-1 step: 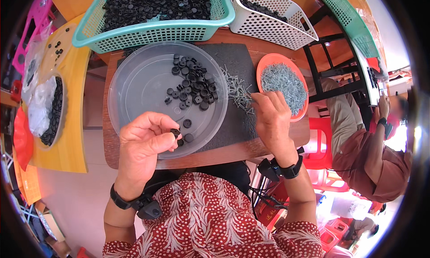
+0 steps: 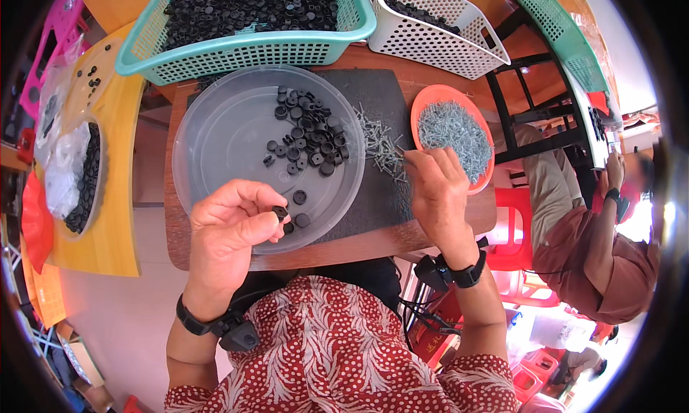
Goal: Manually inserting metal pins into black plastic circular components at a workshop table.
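My left hand (image 2: 233, 223) is closed in a pinch over the near edge of a clear round basin (image 2: 226, 137). Between its thumb and fingers is a small black round plastic cap (image 2: 279, 212). More black caps (image 2: 312, 133) lie heaped at the basin's right side, with a few loose ones close to my fingertips. My right hand (image 2: 439, 198) has its fingers drawn together at the edge of a pile of small silver screws (image 2: 380, 140) on a dark mat (image 2: 377, 90). Whatever its fingertips hold is hidden. Beyond that hand, an orange dish (image 2: 416, 117) is full of similar screws.
A teal basket (image 2: 251, 52) full of black parts and a white perforated basket (image 2: 438, 50) stand at the back. On the left, a yellow table (image 2: 118, 198) bears a tub with black parts and a plastic bag. A black stool frame (image 2: 535, 111) and another person (image 2: 596, 262) are at right.
My right hand has shifted very slightly toward me. The left hand and its cap look the same.
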`<state>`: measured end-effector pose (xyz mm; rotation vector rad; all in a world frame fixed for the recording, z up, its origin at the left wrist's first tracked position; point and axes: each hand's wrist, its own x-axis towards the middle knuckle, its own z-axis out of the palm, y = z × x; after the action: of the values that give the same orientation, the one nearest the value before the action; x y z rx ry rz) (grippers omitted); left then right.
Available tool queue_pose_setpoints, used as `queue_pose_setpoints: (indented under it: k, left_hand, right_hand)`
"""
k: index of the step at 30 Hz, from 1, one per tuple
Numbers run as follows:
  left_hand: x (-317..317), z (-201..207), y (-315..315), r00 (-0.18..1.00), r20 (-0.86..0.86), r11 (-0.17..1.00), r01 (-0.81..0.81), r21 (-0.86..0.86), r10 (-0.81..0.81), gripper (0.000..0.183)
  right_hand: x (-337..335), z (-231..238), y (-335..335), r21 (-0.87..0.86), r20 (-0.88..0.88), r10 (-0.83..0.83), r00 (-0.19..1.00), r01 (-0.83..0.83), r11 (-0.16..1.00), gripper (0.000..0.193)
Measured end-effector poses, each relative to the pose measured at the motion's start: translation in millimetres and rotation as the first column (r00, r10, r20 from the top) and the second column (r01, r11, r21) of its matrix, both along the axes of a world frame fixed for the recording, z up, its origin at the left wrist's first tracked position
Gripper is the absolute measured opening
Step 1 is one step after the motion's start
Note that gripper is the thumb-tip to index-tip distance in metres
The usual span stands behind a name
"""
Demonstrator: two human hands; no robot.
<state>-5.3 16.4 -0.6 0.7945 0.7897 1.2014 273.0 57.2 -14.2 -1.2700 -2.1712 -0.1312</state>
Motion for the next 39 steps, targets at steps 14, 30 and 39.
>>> queue_pose_setpoints:
  k: [14,30,39]
  left_hand:
    - [3,0,-4,0.999,0.008,0.999,-0.033,0.025,0.032,0.022]
    - [6,3,-4,0.999,0.049,1.0,-0.007,-0.017,0.008,0.022]
    - [8,0,-7,0.99,0.134,0.999,0.032,-0.007,-0.031,0.02]
  right_hand:
    - [-8,-8,-13,0.011,0.035,-0.06,0.998,0.059,0.998,0.027]
    - [-4,0,33,-0.055,0.363,0.005,0.932,0.017,0.998,0.011]
    - [-16,12,14,-0.054,-0.018,0.038,0.999,-0.039,0.998,0.014]
